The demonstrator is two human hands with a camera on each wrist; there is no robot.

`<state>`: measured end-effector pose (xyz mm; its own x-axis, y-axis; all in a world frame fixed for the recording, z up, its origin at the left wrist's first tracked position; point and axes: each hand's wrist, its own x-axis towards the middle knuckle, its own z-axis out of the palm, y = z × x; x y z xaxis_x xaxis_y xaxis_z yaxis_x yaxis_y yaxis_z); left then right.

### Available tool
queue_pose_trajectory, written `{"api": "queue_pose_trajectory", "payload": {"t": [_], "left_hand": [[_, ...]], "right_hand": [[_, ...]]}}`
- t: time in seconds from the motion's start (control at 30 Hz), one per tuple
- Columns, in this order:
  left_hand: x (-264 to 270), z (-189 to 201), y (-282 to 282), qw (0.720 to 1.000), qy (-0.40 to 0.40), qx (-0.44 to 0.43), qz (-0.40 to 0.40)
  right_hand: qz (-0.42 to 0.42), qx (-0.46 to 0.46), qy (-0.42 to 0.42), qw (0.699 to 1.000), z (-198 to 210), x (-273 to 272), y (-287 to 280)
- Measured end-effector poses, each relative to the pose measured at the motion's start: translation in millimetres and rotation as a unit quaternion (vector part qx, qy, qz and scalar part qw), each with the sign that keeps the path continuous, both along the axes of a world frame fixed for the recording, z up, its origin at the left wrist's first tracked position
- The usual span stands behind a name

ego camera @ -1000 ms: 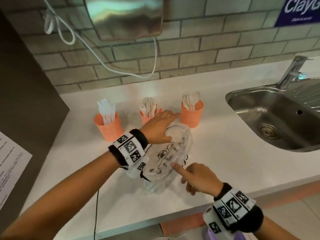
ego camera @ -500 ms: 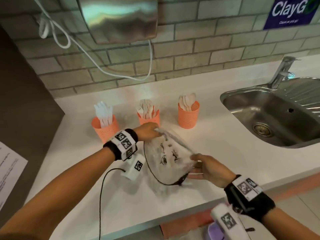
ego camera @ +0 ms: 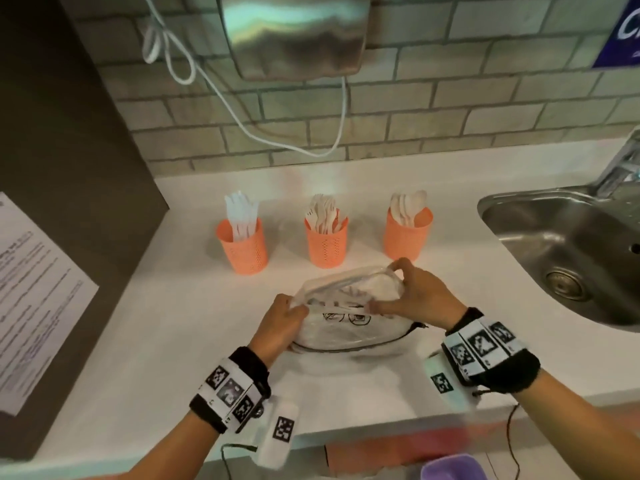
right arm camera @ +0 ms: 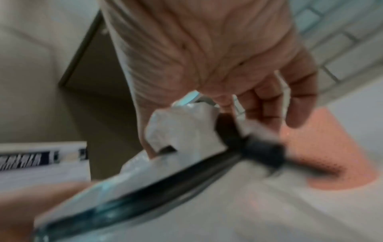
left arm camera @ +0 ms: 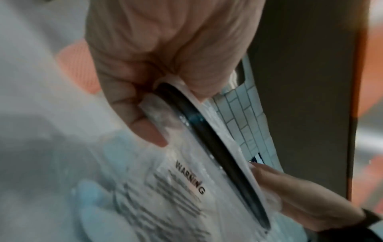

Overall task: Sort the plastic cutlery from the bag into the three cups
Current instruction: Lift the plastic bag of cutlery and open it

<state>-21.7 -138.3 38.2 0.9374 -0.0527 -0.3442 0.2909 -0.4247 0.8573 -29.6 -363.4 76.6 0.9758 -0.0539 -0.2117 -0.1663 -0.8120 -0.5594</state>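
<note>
A clear plastic zip bag (ego camera: 346, 327) with black print and a dark zip strip lies on the white counter (ego camera: 173, 341) in front of three orange cups. My left hand (ego camera: 280, 320) pinches the bag's left end (left arm camera: 157, 108). My right hand (ego camera: 412, 296) pinches its right end by the black slider (right arm camera: 263, 152). The left cup (ego camera: 244, 249) holds white knives, the middle cup (ego camera: 327, 244) forks, the right cup (ego camera: 407, 237) spoons. What the bag contains is unclear through the plastic.
A steel sink (ego camera: 571, 261) with a tap (ego camera: 620, 168) lies at the right. A metal hand dryer (ego camera: 294, 32) and its white cable (ego camera: 242, 123) hang on the brick wall. A dark panel with a printed sheet (ego camera: 31, 296) stands at the left.
The bag has turned so it lies crosswise. My left hand went from its far end to its left end; my right hand moved up to grip the right end.
</note>
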Motion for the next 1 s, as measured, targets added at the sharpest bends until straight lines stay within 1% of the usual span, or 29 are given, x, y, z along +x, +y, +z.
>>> {"api": "queue_pose_trajectory", "payload": {"t": [0.03, 0.07, 0.1, 0.17, 0.2, 0.27, 0.33, 0.37, 0.4, 0.43, 0.47, 0.5, 0.53, 0.57, 0.6, 0.63, 0.67, 0.7, 0.73, 0.8, 0.87, 0.9, 0.93, 0.97, 1.0], "left_hand": [[-1.7, 1.9, 2.3, 0.999, -0.014, 0.042, -0.015], [-3.3, 3.6, 4.0, 0.995, -0.024, 0.086, -0.034], [-4.5, 6.1, 3.8, 0.987, -0.044, 0.143, -0.055], [-2.5, 7.3, 0.0, 0.957, -0.107, 0.259, -0.081], [0.2, 6.5, -3.2, 0.945, -0.144, 0.283, -0.08], [7.1, 4.9, -7.6, 0.938, -0.209, 0.268, -0.068], [15.3, 3.8, -4.6, 0.941, -0.235, 0.24, -0.043], [17.7, 3.8, -1.2, 0.941, -0.236, 0.239, -0.039], [18.6, 3.4, 1.8, 0.939, -0.234, 0.247, -0.045], [18.0, 5.3, 3.0, 0.934, -0.234, 0.264, -0.055], [16.1, 7.4, 3.2, 0.927, -0.239, 0.282, -0.063], [12.5, 10.8, 2.6, 0.917, -0.26, 0.293, -0.07], [7.5, 15.2, 0.9, 0.906, -0.303, 0.285, -0.077], [1.2, 21.4, -2.1, 0.891, -0.359, 0.262, -0.09], [-5.7, 27.4, -6.0, 0.873, -0.415, 0.23, -0.113], [-12.0, 32.1, -11.1, 0.857, -0.445, 0.211, -0.15], [-15.9, 35.4, -16.7, 0.845, -0.45, 0.204, -0.203], [-17.9, 36.6, -23.1, 0.838, -0.426, 0.223, -0.259], [-17.1, 35.1, -30.2, 0.827, -0.384, 0.266, -0.313], [-7.1, 32.7, -40.8, 0.795, -0.293, 0.377, -0.375], [3.7, 34.0, -43.9, 0.763, -0.237, 0.456, -0.394], [7.4, 34.6, -42.5, 0.752, -0.217, 0.481, -0.395], [9.5, 35.2, -40.4, 0.74, -0.201, 0.504, -0.397], [10.1, 36.4, -39.0, 0.717, -0.185, 0.537, -0.404], [9.5, 36.4, -38.1, 0.689, -0.175, 0.568, -0.415]], "right_hand": [[0.005, -0.056, -0.002, 0.998, -7.5, -5.4, -1.5], [-0.001, -0.077, 0.0, 0.997, -13.3, -10.9, -2.6], [-0.009, -0.079, 0.008, 0.997, -16.9, -16.6, -2.4], [0.0, -0.066, 0.03, 0.997, -23.1, -24.9, 1.2], [0.012, -0.052, 0.033, 0.998, -24.8, -27.5, 3.8], [0.021, -0.006, 0.004, 1.0, -22.4, -27.7, 2.9], [0.0, 0.065, -0.042, 0.997, -14.1, -19.9, -10.9], [0.0, 0.088, -0.05, 0.995, -8.4, -16.1, -19.8], [0.01, 0.088, -0.052, 0.995, -3.8, -13.3, -27.7], [0.023, 0.064, -0.053, 0.996, -0.4, -12.5, -33.0], [0.033, 0.018, -0.065, 0.997, 0.6, -12.7, -35.2], [0.035, -0.036, -0.105, 0.993, -0.1, -15.0, -34.8], [0.039, -0.091, -0.17, 0.98, -1.7, -18.7, -31.8], [0.063, -0.131, -0.25, 0.957, -2.8, -23.1, -25.3], [0.106, -0.148, -0.33, 0.926, -3.9, -28.6, -14.9], [0.174, -0.15, -0.368, 0.901, -5.7, -33.6, -4.1], [0.243, -0.153, -0.376, 0.881, -9.3, -36.5, 5.7], [0.293, -0.151, -0.34, 0.881, -12.0, -37.4, 14.8], [0.316, -0.142, -0.274, 0.897, -14.3, -36.4, 22.1], [0.29, -0.124, -0.145, 0.938, -19.5, -27.5, 30.0], [0.242, -0.146, -0.076, 0.956, -20.4, -14.6, 32.2], [0.225, -0.176, -0.053, 0.957, -18.9, -9.4, 32.3], [0.218, -0.219, -0.03, 0.951, -16.5, -5.1, 32.4], [0.218, -0.259, -0.015, 0.941, -13.8, -3.0, 32.0], [0.225, -0.296, -0.01, 0.928, -12.9, -2.1, 32.0]]}}
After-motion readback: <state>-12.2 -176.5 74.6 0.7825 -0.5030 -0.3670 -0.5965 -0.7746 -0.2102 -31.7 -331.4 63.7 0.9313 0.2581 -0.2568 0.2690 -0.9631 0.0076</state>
